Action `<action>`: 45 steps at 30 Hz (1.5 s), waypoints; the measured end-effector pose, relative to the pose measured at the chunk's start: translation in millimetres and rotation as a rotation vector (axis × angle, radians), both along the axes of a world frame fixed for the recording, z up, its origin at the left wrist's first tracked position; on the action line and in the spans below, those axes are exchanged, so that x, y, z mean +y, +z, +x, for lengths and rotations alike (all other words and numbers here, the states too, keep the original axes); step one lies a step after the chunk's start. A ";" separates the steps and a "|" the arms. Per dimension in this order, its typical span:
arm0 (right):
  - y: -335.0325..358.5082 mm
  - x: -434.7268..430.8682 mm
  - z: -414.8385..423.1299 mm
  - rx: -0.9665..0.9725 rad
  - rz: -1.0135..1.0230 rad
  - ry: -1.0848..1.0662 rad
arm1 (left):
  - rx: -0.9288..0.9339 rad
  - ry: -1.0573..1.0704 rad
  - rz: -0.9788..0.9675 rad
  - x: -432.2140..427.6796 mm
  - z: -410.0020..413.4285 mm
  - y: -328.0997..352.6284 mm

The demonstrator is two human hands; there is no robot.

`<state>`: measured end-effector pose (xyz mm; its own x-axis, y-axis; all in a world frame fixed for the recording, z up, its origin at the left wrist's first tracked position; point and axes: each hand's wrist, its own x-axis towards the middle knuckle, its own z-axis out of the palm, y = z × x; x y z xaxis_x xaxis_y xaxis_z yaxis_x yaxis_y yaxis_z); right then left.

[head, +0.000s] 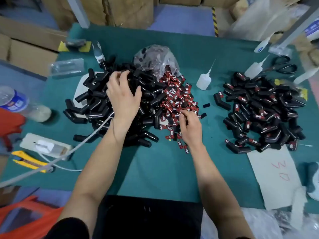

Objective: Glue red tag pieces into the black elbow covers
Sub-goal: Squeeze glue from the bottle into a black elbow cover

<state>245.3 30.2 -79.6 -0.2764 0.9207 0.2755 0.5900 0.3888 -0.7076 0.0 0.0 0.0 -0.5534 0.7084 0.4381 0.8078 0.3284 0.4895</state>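
Two hands, three heaps, all on a green-covered table [172,169]. The items in the heaps are too many to count.

Heap 1, centre-left: bare black elbow covers [96,100], glossy bent tubes that look like rubber or plastic. The left hand [122,97] lies on top of this heap, fingers spread, tips bent down onto the covers.

Heap 2, centre: red tag pieces [177,97], small flat rectangles with white lettering and black edges. They spill from one crumpled clear plastic bag [155,56]. The right hand [189,125] sits at the near edge of the tags, fingers curled, tips in among them. Can't tell whether it pinches one.

Heap 3, right, well apart from both hands: tagged covers [262,111], black with red tags showing.

Two translucent squeeze bottles with thin nozzles: the near bottle [204,80] stands just right of the tags, and the far bottle [253,69] lies tilted behind heap 3.

One pair of black-handled scissors [284,64] at far right. One grey cardboard sheet [276,176] at near right, marked in red. One clear drink bottle [19,102] on its side at left. One white power strip [44,145] and one yellow knife [29,161] at near left.
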 end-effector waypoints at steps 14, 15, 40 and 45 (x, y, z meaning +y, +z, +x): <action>-14.5 8.7 -3.3 -0.190 0.118 0.000 | 0.099 -0.491 -0.104 8.4 71.7 -32.5; -15.4 8.5 -3.8 -0.200 0.123 -0.016 | 0.097 -0.490 -0.169 6.3 80.0 -38.6; 26.5 117.8 19.1 0.275 -0.267 -0.461 | -0.980 -0.565 -0.055 0.0 83.6 -63.2; 14.8 152.6 10.0 -0.075 -0.216 -0.374 | -1.231 -0.527 -0.018 4.2 78.0 -56.9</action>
